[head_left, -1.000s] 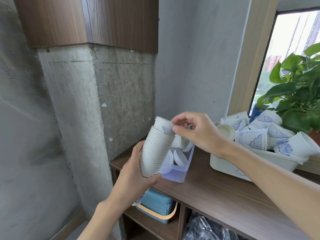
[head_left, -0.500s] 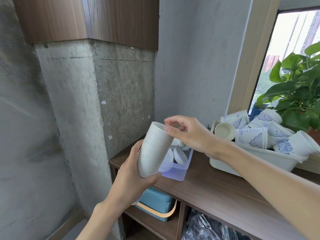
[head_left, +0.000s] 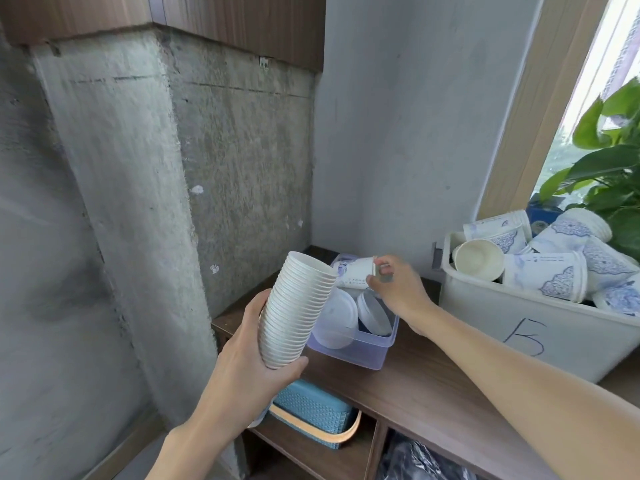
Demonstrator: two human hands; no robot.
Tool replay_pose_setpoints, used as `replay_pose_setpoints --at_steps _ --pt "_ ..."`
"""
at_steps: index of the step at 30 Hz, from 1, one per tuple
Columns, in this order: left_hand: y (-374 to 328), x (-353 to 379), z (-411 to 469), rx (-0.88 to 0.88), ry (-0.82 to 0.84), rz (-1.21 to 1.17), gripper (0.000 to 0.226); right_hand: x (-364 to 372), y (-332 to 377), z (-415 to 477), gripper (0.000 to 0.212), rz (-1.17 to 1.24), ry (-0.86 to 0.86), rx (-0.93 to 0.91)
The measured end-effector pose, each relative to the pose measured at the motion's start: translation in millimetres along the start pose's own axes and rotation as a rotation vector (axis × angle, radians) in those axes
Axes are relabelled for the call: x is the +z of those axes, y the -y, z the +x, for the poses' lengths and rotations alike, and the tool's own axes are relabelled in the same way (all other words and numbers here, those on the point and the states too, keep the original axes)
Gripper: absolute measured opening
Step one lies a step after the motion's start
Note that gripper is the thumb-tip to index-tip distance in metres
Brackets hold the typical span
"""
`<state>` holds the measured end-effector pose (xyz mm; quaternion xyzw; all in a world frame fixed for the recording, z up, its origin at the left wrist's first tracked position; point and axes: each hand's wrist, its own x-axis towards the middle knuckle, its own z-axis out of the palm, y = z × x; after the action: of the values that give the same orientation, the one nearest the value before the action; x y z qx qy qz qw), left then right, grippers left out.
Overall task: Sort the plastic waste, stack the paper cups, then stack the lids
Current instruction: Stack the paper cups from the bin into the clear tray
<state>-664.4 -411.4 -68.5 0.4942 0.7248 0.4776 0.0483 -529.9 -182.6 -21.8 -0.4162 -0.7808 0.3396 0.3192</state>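
My left hand (head_left: 249, 362) grips the lower end of a tall stack of white paper cups (head_left: 294, 308), tilted with its open mouth up and to the right. My right hand (head_left: 398, 289) pinches the rim of a single paper cup with a blue print (head_left: 353, 271), which lies on its side over the clear plastic box (head_left: 360, 351). Inside that box lie white round lids (head_left: 337, 317). To the right stands a white bin (head_left: 519, 327) with several loose printed paper cups (head_left: 543, 275) in it.
The box and bin stand on a dark wooden shelf top (head_left: 415, 386). A teal basket (head_left: 311, 410) sits in the compartment below, beside a dark plastic bag (head_left: 415, 459). A concrete pillar (head_left: 138, 202) is close on the left. A green plant (head_left: 609, 168) stands by the window.
The cup my right hand pushed onto the stack is seated now. My right hand has moved down and right to the clear box and taken hold of another cup there.
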Motion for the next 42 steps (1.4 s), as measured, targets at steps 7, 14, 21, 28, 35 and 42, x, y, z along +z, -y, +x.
replay_pose_setpoints --at_steps 7,14,21,28,35,42 --pt "8 3 4 0.001 0.003 0.033 0.092 8 -4 20 0.02 0.021 -0.131 -0.005" --pt "8 -1 -3 -0.017 0.016 0.045 0.094 -8 12 8 0.021 0.114 -0.2 -0.168" --pt "2 -5 -14 -0.059 0.03 0.021 0.094 -39 60 -29 0.026 0.283 -0.184 -0.353" --pt "-13 -8 -21 -0.027 0.03 0.01 0.09 -54 86 -64 0.023 0.37 -0.053 -0.492" --pt "-25 -10 -25 -0.008 0.021 0.008 0.092 -63 93 -74 0.02 0.312 0.115 -0.493" --pt "-30 -13 -25 0.022 0.001 0.013 0.095 -63 98 -85 0.015 0.18 0.25 -0.494"
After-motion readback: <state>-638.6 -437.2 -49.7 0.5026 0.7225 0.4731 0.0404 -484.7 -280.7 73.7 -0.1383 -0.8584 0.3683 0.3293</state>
